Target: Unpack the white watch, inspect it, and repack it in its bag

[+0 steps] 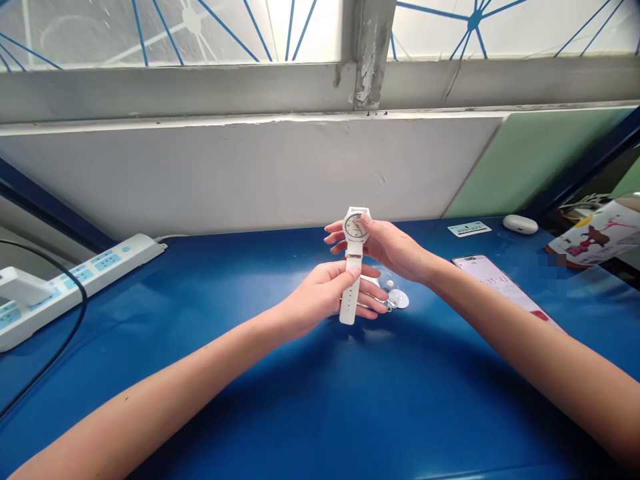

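A white wristwatch point(354, 247) stands upright above the blue table point(310, 400), its round face turned toward me. My left hand point(325, 297) pinches the lower strap between thumb and fingers. My right hand point(395, 250) grips the watch case from the right side, with the thumb near the dial. Just behind the strap, on the table, lie small metal and white round parts point(396, 299), partly hidden by my fingers.
A white power strip point(75, 280) with a black cable lies at the left. A phone point(505, 288) with a lit screen sits at the right, partly under my forearm. Farther back are a white card point(469, 229), a white earbud case point(520, 224) and printed packaging point(597, 240).
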Motion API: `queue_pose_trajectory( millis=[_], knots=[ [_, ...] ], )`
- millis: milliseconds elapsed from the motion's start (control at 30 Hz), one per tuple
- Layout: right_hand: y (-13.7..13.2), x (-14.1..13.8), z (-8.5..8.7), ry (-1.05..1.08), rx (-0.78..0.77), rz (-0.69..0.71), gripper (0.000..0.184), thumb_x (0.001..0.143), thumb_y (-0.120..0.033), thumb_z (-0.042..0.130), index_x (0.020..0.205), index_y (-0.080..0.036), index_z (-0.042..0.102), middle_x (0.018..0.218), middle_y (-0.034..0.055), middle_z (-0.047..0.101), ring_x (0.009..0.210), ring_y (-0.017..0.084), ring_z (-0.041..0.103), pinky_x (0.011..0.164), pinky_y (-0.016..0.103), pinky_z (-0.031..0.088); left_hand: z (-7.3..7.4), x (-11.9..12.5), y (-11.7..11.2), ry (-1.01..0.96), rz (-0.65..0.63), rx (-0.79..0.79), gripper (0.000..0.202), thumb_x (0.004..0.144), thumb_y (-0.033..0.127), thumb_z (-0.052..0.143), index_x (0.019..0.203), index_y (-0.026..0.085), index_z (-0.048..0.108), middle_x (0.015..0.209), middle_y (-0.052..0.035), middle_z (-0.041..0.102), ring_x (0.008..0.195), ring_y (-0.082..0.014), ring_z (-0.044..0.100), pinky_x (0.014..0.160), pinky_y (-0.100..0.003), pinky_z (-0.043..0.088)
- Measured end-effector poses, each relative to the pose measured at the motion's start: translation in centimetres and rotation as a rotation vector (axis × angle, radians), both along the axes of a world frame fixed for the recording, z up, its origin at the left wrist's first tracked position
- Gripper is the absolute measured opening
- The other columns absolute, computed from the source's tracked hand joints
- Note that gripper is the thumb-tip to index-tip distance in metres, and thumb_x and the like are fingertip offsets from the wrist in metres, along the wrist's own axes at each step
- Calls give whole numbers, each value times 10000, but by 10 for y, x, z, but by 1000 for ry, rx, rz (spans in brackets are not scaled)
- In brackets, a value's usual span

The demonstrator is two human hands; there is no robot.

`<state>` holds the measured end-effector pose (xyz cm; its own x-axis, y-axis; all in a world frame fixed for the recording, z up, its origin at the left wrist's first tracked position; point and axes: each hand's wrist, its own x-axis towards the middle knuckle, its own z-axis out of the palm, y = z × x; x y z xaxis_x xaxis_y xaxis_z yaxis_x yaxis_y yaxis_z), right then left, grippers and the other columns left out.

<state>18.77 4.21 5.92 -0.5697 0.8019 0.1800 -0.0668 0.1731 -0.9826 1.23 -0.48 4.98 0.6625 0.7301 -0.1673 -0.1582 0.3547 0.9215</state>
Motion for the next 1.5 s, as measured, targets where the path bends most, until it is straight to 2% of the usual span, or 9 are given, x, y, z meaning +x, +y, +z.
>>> queue_pose_trajectory(
  millis=[133, 233, 400, 500, 733, 1100, 1267, 1500],
  knots=[
    [-5, -4, 4, 78, -88, 37, 469, 1008, -528, 361, 1175, -202, 655, 1227, 106, 689, 1117, 244, 652, 996, 415, 500, -4, 0, 1, -30, -14, -18, 357, 987, 427, 550, 1090, 96, 634, 937, -162, 747, 841, -248, 743, 817, -397, 566],
    [-8, -8, 3, 179, -174, 58, 447, 999, -522, 404, 1166, -201, 667, 1177, 96, 710, 1094, 239, 660, 973, 395, 510, -7, 1, -2, -33, -24, -24, 378, 959, 442, 592, 1090, 91, 646, 956, -170, 745, 868, -260, 739, 854, -419, 558],
    [-10, -17, -12, 357, -427, 104, 460, 1003, -527, 381, 1148, -208, 679, 1083, 70, 738, 1022, 225, 683, 929, 379, 530, -10, 2, -7, -1, -38, -14, 458, 866, 499, 699, 1057, 85, 661, 983, -171, 736, 926, -287, 723, 925, -474, 535],
    [-8, -19, -18, 417, -504, 117, 446, 1016, -489, 366, 1146, -200, 680, 1081, 70, 743, 1004, 215, 692, 932, 374, 531, -11, 3, -8, -2, -42, -1, 442, 866, 495, 699, 1040, 91, 660, 1011, -170, 728, 955, -294, 714, 943, -491, 528],
    [-7, -15, -10, 403, -504, 109, 341, 1011, -350, 408, 1116, -190, 690, 1041, 62, 749, 941, 193, 699, 870, 342, 554, -13, 3, -7, -27, -16, -11, 382, 884, 453, 693, 1025, 101, 649, 1003, -161, 725, 925, -285, 721, 916, -476, 542],
    [-5, 0, -26, 383, -495, 153, 347, 1002, -385, 434, 1172, -197, 671, 1040, 57, 749, 963, 205, 691, 883, 372, 552, -16, 3, -8, 2, -75, -42, 391, 932, 439, 632, 1122, 98, 639, 1050, -190, 720, 956, -294, 722, 943, -473, 520],
    [-2, -4, -28, 395, -506, 157, 360, 1008, -393, 418, 1169, -195, 671, 1028, 56, 752, 952, 205, 697, 895, 370, 547, -20, 3, -6, -78, -86, -109, 340, 986, 378, 540, 1142, 90, 630, 1029, -191, 718, 933, -285, 725, 891, -442, 542],
    [-1, -11, -28, 416, -523, 157, 384, 1027, -391, 369, 1160, -198, 674, 1003, 51, 752, 923, 182, 698, 868, 335, 550, -22, 2, -5, -107, -93, -123, 323, 1013, 338, 478, 1150, 84, 622, 1025, -198, 711, 931, -287, 723, 893, -460, 536]
  ],
)
